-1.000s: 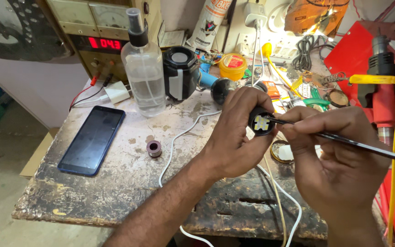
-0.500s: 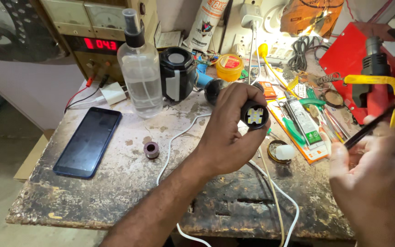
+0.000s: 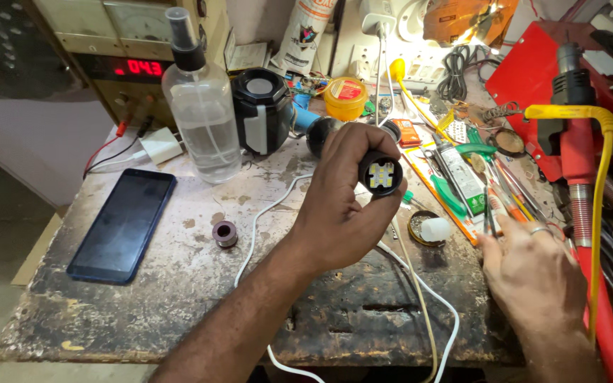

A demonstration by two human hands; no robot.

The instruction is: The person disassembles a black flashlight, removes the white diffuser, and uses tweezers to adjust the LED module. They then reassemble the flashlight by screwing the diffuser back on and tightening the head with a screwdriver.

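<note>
Our left hand (image 3: 338,206) wraps its fingers closed around a small black LED lamp head (image 3: 380,173), held above the middle of the worn workbench (image 3: 179,312); its round lit face points up toward us, its long axis running back into the fist. Our right hand (image 3: 533,276) rests low at the bench's right side, fingertips spread loosely among the scattered hand tools (image 3: 494,202), gripping nothing we can make out. Open room lies left, between the dark phone (image 3: 123,225) and the white cable (image 3: 260,220); the right edge is crowded.
</note>
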